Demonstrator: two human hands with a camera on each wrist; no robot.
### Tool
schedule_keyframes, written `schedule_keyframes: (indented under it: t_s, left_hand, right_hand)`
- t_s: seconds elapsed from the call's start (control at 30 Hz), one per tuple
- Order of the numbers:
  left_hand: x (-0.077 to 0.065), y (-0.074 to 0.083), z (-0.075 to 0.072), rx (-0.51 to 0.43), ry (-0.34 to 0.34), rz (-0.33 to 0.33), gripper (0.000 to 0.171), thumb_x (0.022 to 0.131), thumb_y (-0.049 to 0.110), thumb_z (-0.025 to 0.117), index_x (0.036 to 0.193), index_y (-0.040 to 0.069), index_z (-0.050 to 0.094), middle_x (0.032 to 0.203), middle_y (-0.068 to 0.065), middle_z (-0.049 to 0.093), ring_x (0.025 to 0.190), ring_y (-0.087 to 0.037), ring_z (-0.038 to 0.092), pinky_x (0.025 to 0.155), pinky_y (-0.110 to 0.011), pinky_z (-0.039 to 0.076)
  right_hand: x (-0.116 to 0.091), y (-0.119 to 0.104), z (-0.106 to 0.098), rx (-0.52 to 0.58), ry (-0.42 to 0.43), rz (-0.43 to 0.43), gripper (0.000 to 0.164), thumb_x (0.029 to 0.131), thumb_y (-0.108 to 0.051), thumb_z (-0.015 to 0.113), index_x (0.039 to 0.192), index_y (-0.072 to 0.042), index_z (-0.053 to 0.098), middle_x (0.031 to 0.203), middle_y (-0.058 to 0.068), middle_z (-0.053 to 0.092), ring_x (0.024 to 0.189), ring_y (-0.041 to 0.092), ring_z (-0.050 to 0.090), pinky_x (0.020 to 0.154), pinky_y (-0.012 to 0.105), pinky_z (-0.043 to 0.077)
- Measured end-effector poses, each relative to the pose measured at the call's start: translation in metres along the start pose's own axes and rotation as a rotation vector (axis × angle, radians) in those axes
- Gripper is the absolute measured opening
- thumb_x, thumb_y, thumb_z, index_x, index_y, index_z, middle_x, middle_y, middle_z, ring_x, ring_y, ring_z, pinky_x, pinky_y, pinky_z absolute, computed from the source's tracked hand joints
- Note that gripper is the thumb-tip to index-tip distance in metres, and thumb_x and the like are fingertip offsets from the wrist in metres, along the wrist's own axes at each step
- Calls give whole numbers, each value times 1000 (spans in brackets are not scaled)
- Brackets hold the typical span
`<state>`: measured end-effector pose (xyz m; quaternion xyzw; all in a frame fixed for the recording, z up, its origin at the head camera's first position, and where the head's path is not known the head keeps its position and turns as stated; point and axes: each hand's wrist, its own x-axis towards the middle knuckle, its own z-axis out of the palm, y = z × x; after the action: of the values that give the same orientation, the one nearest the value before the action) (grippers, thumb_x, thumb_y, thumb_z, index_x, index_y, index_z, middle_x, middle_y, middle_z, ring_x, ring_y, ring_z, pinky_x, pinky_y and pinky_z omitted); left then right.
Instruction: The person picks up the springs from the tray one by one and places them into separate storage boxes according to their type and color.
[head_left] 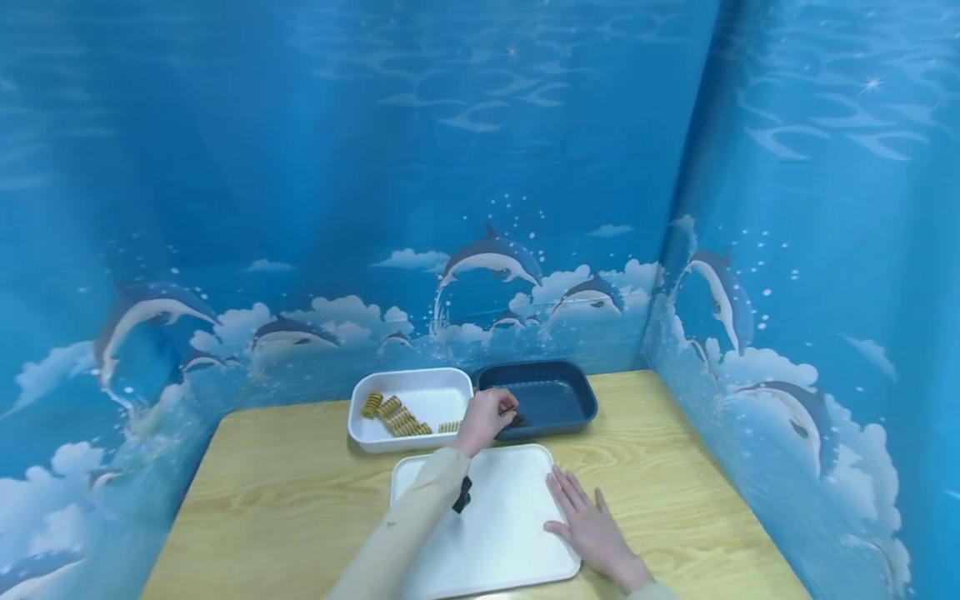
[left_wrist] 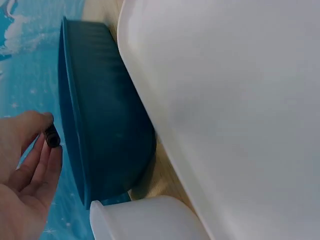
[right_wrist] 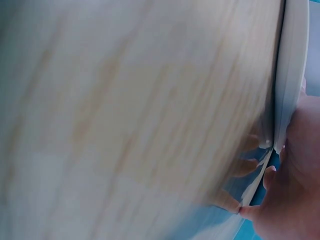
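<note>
My left hand [head_left: 486, 419] reaches over the near left end of a dark blue bin [head_left: 570, 427]. Between thumb and fingertips it pinches a small dark ridged cylinder [left_wrist: 52, 136] with a round hole in its end. More small dark pieces [head_left: 517, 422] show in the bin beside the fingers, partly covered by the hand. My right hand [head_left: 592, 529] rests with straight, slightly spread fingers at the right edge of a white tray [head_left: 517, 508]. In the right wrist view its fingers lie along the tray's rim, close over the table.
Left of the blue bin stands a white bin [head_left: 442, 385] with several yellow-and-dark ridged coils [head_left: 401, 417] in it. The left forearm crosses the tray, with a black strap on it. A wooden table [head_left: 285, 475] carries everything, and a blue dolphin-print curtain [head_left: 337, 208] hangs behind.
</note>
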<state>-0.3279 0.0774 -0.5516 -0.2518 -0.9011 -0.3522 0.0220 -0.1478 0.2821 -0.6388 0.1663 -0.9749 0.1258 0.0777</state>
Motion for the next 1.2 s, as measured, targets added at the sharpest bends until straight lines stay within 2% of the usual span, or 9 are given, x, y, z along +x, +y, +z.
schedule_keyframes:
  t_s: [0.2, 0.47, 0.57, 0.7, 0.77, 0.83, 0.93, 1.03, 1.2]
  left_hand:
    - [23, -6, 9, 100, -11, -90, 11, 90, 8, 76, 100, 8, 76, 90, -2, 75, 82, -15, 70, 71, -26, 58]
    - [27, -15, 32, 228, -15, -148, 7, 87, 6, 78, 91, 10, 75, 84, -3, 73, 79, -19, 70, 69, -31, 58]
    - [32, -14, 36, 279, -26, -168, 9, 88, 1, 74, 85, 9, 73, 79, -5, 72, 76, -21, 70, 64, -33, 58]
    - [39, -13, 42, 372, -30, -160, 18, 87, -5, 71, 76, 9, 71, 75, -7, 72, 73, -23, 71, 63, -36, 59]
    - [37, -15, 40, 406, -32, -158, 17, 86, -6, 72, 77, 8, 72, 77, -8, 73, 74, -24, 72, 64, -37, 61]
    - [36, -15, 36, 396, -36, -160, 14, 87, -5, 72, 80, 7, 73, 80, -9, 74, 76, -25, 73, 65, -37, 61]
    - [34, -15, 27, 318, -25, -165, 6, 90, 0, 71, 90, 6, 74, 87, -10, 75, 79, -24, 73, 68, -36, 61]
    - [32, -14, 13, 212, 22, -156, 8, 95, 7, 69, 101, 7, 74, 93, -8, 75, 81, -21, 72, 69, -33, 60]
    - [22, -8, -11, 107, 124, -103, 11, 99, 11, 65, 104, 7, 74, 93, -4, 74, 79, -17, 69, 68, -30, 58]
  right_hand:
    - [1, 0, -1, -16, -44, 18, 70, 100, -45, 57, 155, -7, 38, 163, 13, 32, 146, 38, 35, 106, 75, 33]
    - [-1, -4, 0, -20, -29, 1, 70, 99, -45, 58, 155, -7, 38, 162, 13, 34, 145, 38, 37, 105, 75, 35]
    - [-1, -3, -1, -30, -16, 0, 70, 99, -45, 58, 155, -7, 39, 162, 13, 35, 144, 38, 38, 104, 75, 36]
    - [-1, 0, -1, -52, -9, 5, 70, 99, -46, 57, 155, -7, 39, 162, 12, 35, 145, 37, 38, 105, 74, 36]
    - [0, -2, 0, -46, -7, -1, 70, 99, -45, 57, 155, -7, 39, 162, 12, 35, 145, 36, 38, 105, 74, 36]
    - [1, -3, 1, -40, -10, -5, 70, 99, -45, 57, 155, -7, 39, 162, 12, 35, 145, 36, 37, 105, 74, 35]
    - [2, -5, 2, -33, -17, -9, 70, 99, -46, 57, 155, -8, 38, 162, 12, 34, 145, 36, 37, 106, 74, 35]
    - [3, -5, 3, -29, -21, -10, 71, 99, -46, 56, 155, -7, 38, 163, 12, 33, 146, 37, 36, 106, 74, 34]
    - [1, 1, 2, -21, -11, 9, 71, 99, -45, 58, 155, -7, 39, 162, 13, 33, 146, 38, 36, 107, 74, 33]
